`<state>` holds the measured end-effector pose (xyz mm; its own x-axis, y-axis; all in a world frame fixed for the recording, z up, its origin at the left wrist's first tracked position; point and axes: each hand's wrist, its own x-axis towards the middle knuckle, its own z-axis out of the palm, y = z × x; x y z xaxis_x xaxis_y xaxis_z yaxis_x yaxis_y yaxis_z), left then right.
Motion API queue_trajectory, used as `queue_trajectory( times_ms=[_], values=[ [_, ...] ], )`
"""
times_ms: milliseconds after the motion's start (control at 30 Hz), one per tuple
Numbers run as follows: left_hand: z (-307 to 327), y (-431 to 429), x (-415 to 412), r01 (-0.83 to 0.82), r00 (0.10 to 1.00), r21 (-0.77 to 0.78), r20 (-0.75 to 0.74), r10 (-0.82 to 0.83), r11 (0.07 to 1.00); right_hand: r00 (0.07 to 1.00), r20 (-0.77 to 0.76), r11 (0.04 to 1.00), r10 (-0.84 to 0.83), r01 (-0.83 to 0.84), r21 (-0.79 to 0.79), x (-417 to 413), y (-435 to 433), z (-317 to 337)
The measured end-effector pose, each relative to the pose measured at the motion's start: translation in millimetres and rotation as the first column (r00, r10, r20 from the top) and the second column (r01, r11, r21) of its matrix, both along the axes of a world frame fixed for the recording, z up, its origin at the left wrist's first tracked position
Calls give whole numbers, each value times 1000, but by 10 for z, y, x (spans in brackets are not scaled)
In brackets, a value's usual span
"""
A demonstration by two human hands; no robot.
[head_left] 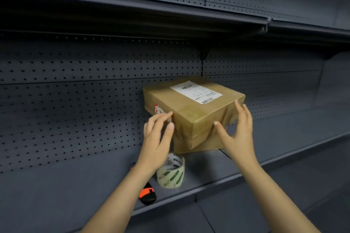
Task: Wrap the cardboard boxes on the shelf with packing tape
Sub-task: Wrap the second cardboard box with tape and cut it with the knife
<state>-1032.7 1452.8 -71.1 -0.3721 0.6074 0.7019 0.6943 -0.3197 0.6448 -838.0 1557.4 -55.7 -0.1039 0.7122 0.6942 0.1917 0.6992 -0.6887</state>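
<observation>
Resting on the dark grey metal shelf (284,138), the cardboard box (191,115) sat corner-forward before the perforated back panel (75,100), its top face carrying a white shipping label (196,91) printed with barcodes. Glossy bands of clear tape already crossed its near corner and its lower side, and a red-and-white sticker (158,109) showed on its left face. The left hand (158,138) was at the left face, fingers spread, its fingertips touching the cardboard just beside the sticker; this grip was open and closed on nothing. The right hand (237,130) was at the right face, its thumb pressed near the front vertical edge and its fingers reaching up toward the top edge; this grip too was wide open, laid against the box rather than clasped around it. A roll of clear packing tape (171,171), printed with green marks, stood on the shelf just in front of the box, partly hidden by the left wrist. An orange-and-black utility knife (147,194) lay near the shelf's front lip, beside the roll and under the left forearm. A second shelf (170,17) overhung the scene.
</observation>
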Motion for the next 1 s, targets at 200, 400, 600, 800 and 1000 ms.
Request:
queue_trajectory(
  times_ms=[200,400,600,800,1000],
  values=[
    [190,211,-409,-99,954,-160,267,140,982,983,125,982,133,-114,-150,-240,-490,-88],
    [358,252,-828,118,952,-370,305,1,922,986,152,986,72,-47,-159,-393,-533,-102],
    [457,307,-942,176,951,-298,298,-84,938,987,-94,975,130,-145,-167,-275,-417,44],
    [299,179,-727,83,979,-54,192,-71,995,996,-91,987,22,-36,-155,-152,-379,208],
    [233,128,-509,-24,996,65,84,18,998,996,-59,959,72,-86,-270,10,-92,339]
  ],
)
